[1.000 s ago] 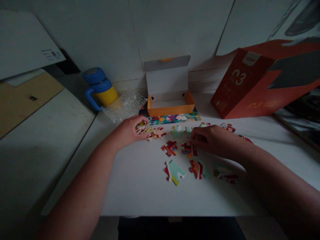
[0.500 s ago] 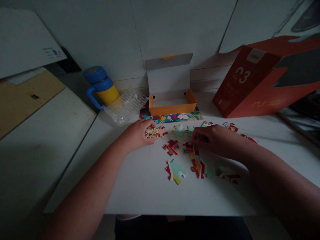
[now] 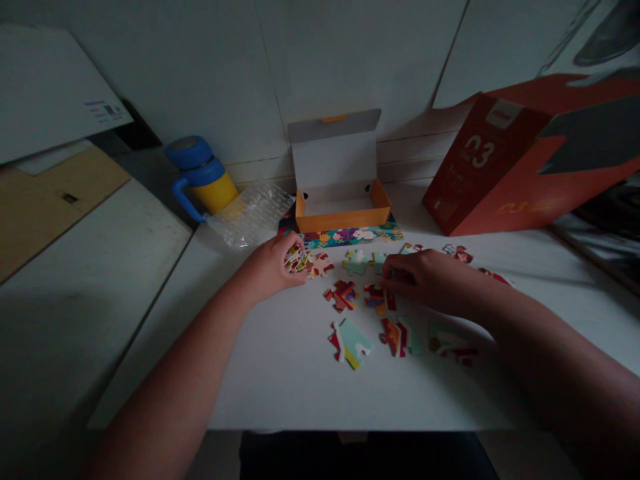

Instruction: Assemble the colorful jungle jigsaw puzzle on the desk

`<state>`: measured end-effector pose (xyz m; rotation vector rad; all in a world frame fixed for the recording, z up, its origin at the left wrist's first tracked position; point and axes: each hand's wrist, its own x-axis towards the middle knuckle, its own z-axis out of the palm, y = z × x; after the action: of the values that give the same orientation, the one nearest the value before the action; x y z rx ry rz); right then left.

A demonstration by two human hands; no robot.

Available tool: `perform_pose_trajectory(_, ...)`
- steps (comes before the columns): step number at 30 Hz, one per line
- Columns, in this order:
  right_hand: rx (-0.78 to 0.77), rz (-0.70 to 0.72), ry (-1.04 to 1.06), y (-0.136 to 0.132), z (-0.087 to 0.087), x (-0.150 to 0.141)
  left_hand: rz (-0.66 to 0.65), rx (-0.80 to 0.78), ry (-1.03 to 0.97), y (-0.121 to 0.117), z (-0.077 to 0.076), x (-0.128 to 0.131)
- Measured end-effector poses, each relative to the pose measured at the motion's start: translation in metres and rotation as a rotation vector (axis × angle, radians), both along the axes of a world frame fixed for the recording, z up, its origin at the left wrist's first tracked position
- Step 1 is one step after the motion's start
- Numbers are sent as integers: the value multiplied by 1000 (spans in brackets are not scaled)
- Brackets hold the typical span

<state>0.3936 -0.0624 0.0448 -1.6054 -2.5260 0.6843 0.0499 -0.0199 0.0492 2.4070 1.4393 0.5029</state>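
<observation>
My left hand (image 3: pixel 275 265) curls around several stacked jigsaw puzzle pieces (image 3: pixel 296 260), close above the white table. Just beside it lies a pinkish puzzle piece (image 3: pixel 320 265). My right hand (image 3: pixel 417 277) is closed, its fingertips down at a red puzzle piece (image 3: pixel 391 301) that they partly hide. To the left of those fingertips are two dark red and orange pieces, one of them a puzzle piece (image 3: pixel 341 295) lying apart. Nearer me lie a pale green puzzle piece (image 3: pixel 354 341), a red and orange puzzle piece (image 3: pixel 395 337) and a shaded puzzle piece (image 3: pixel 453 343).
Behind the pieces an open orange box (image 3: pixel 343 219) rests on a colourful printed sheet (image 3: pixel 365 235). Clear plastic wrap (image 3: pixel 255 213) and a blue and yellow mug (image 3: pixel 210 180) stand at the left back. A large red box (image 3: pixel 505 167) leans at the right.
My left hand has shifted slightly to the left and turned a little, showing more of the stack's edges. My right hand stays almost in place. The view has moved slightly.
</observation>
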Motion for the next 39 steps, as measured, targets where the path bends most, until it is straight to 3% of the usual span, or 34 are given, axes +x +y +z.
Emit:
perform_pose_trajectory(7, -24, -5, -20, -1, 3, -2, 108, -55, -17, 4, 14, -16)
perform_pose_trajectory(18, -33, -18, -43, -2, 4, -4, -66, -118, 8, 3, -3, -9)
perform_pose_trajectory(31, -26, -7, -54, -1, 3, -4, 113, -138, 49, 3, -2, -10)
perform_pose_trajectory(39, -28, 8, -17, -1, 4, -3, 188, -83, 106, 14, 6, -36)
